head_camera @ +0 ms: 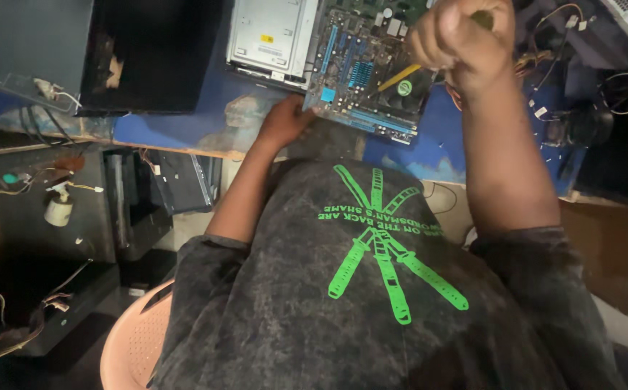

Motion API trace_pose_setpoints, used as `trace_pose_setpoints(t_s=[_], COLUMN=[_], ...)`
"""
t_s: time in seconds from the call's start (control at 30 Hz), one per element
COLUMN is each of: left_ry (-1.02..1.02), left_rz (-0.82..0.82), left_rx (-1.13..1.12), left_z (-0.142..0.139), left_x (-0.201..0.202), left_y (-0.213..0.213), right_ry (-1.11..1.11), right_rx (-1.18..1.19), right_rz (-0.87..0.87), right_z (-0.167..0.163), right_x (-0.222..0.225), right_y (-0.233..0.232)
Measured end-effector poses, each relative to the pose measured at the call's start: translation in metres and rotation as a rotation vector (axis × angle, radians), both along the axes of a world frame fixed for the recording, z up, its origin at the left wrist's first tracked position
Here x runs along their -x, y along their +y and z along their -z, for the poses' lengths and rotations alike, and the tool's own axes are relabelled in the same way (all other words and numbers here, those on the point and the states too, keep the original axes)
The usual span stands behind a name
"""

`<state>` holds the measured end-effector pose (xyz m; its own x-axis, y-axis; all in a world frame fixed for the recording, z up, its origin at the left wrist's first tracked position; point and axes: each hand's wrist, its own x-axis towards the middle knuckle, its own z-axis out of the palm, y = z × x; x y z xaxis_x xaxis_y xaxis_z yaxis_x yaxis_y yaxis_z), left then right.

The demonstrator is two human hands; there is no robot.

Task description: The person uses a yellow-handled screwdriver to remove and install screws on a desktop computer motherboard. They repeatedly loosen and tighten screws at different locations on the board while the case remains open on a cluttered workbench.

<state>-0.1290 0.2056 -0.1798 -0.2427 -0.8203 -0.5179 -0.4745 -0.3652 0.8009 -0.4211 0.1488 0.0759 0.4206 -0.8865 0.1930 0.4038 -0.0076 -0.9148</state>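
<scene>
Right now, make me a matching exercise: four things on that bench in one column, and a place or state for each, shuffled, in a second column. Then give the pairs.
Things:
1. left hand
2. right hand
3. circuit board
4. silver drive

Places or states:
A. lies left of the circuit board
B. closed in a fist round a tool handle
C. rests at the near corner of the circuit board
D. lies flat on the blue bench, under both hands

Pairs: 1-C, 2-B, 3-D, 4-A
</scene>
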Motion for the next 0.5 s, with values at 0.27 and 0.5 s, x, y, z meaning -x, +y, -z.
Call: trace_pose_setpoints(t_s=[0.27,0.5], left_ry=[-0.244,-0.220], left_rz=[0.076,0.024], left_rx=[0.293,0.259], left_z=[0.014,0.007], left_x=[-0.003,-0.004], left_y=[0.001,0.004], right_ry=[0.082,0.168], right_rx=[0.060,0.157], right_rz=[0.354,0.517], right_z=[0.010,0.017], right_x=[-0.018,-0.032], right_y=[0.014,0.018])
